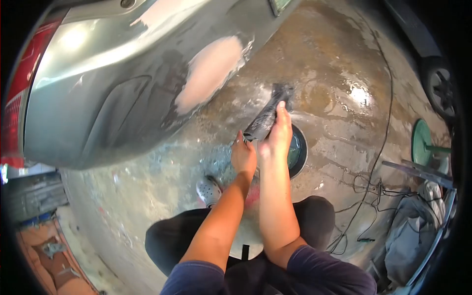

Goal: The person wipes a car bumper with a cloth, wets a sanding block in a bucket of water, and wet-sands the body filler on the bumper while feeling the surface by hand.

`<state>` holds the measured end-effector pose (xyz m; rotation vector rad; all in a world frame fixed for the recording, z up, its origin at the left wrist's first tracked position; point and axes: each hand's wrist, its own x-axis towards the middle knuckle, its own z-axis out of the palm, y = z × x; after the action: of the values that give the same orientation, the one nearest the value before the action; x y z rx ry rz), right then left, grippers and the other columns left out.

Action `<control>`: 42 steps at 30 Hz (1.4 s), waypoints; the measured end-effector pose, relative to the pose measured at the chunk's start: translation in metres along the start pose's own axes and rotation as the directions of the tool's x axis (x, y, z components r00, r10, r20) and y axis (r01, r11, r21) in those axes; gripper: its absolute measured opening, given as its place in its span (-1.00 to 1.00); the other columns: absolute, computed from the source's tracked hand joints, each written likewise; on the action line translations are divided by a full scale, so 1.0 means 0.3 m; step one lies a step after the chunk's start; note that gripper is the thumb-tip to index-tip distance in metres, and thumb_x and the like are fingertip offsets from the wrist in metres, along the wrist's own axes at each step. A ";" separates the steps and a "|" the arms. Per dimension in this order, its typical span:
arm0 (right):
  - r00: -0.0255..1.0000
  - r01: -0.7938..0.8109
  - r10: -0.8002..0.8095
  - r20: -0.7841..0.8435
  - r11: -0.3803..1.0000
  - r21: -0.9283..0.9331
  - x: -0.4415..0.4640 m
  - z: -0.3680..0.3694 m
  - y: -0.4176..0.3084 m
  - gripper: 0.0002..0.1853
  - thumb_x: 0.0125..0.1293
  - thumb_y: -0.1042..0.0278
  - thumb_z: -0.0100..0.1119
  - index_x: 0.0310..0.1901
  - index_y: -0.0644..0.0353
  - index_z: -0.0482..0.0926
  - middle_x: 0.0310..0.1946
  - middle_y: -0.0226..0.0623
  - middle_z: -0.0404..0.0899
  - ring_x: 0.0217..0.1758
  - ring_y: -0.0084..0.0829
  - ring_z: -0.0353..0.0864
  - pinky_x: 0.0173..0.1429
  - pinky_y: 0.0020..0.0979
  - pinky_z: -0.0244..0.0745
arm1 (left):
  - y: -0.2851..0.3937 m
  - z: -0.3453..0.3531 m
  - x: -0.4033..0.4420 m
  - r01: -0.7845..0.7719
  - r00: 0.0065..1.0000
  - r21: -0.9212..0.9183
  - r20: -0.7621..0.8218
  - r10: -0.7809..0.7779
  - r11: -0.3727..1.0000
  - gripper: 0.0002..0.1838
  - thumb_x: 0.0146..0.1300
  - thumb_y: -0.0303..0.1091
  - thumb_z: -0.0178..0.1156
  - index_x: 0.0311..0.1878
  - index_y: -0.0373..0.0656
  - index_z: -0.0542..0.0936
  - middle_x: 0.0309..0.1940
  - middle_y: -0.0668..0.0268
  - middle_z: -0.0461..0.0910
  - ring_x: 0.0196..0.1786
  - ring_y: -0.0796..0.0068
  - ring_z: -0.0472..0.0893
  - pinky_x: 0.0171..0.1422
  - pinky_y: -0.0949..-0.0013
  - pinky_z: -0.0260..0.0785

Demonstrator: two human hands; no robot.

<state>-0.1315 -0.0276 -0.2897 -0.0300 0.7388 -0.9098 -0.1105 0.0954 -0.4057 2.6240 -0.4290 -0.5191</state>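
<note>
A dark, wet, curled sheet [263,120] is between my hands, above the floor beside a round dark bucket [303,155]. My right hand [279,132] holds the sheet along its right side, fingers pointing away from me. At the sheet's near lower end is my left hand [243,155], its fingers bent and touching or almost touching the edge. Water shows in the bucket, which my right hand and forearm partly cover. Ahead on the left, a grey car bumper [118,108] carries a pinkish filler patch [209,73].
A black cable [391,98] runs down the right of the wet floor [339,64] to a tangle. Further right are a green round stand [421,142], a wheel [441,86] and grey cloth [410,236]. An orange container [44,246] lies lower left.
</note>
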 end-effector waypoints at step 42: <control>0.747 0.555 -0.656 -0.105 0.703 -0.445 -0.147 0.004 0.062 -0.57 0.57 -0.08 0.13 0.11 0.15 0.59 -0.08 -0.33 0.65 -0.04 -0.39 0.61 0.12 -0.29 0.51 | 0.665 -0.736 0.147 -0.931 0.121 0.184 0.970 0.209 -0.317 -0.66 0.38 -0.21 0.19 -0.10 -0.29 0.78 -0.11 -0.09 0.76 0.00 -0.06 0.75 0.15 -0.04 0.54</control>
<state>-0.1347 0.0158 -0.2699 -0.5565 1.1861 -1.4109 -0.0212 -0.0159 -0.1408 1.8291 -3.3610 -0.7602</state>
